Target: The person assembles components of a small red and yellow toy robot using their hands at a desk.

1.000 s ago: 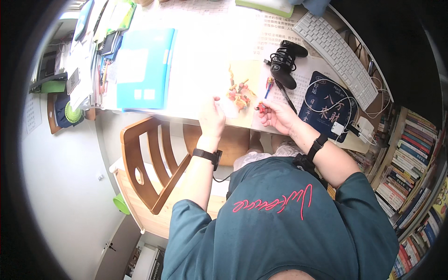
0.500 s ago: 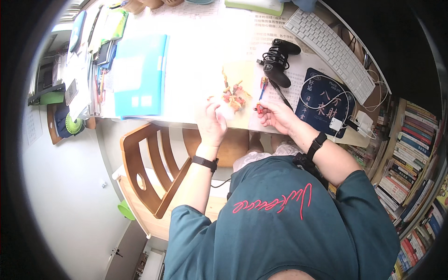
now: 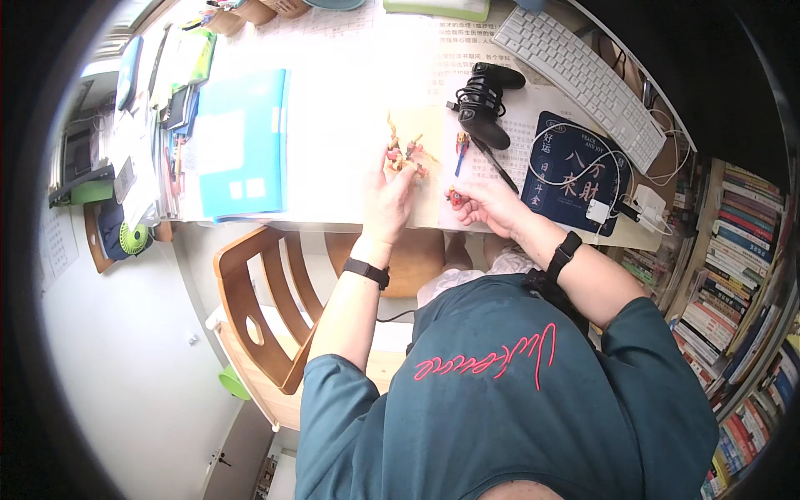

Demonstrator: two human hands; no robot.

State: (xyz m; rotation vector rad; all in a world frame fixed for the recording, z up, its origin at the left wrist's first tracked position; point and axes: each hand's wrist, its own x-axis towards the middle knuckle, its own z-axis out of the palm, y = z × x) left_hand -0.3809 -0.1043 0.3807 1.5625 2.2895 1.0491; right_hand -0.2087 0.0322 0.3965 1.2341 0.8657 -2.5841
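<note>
A small red, yellow and gold toy figure (image 3: 406, 150) with jagged parts is at the near middle of the desk. My left hand (image 3: 388, 208) has its fingers closed round the figure's lower part, so that part is hidden. Between the thumb and fingertips of my right hand (image 3: 493, 205) is a little red toy piece (image 3: 454, 197), just above the desk's near edge. Beyond it lies a thin blue piece (image 3: 461, 155) with a red and gold end, apart from both hands.
A black game controller (image 3: 487, 104) with its cable wound round it lies beyond my right hand. Near it are a dark blue mat (image 3: 575, 171), a white keyboard (image 3: 583, 79) and a white charger (image 3: 648, 202). Blue folders (image 3: 242, 142) lie left; a wooden chair (image 3: 258, 308) stands below.
My left hand has moved forward from beside the toy figure and closed on it. My right hand keeps the red piece, having shifted slightly toward me. The whole view has shifted a little.
</note>
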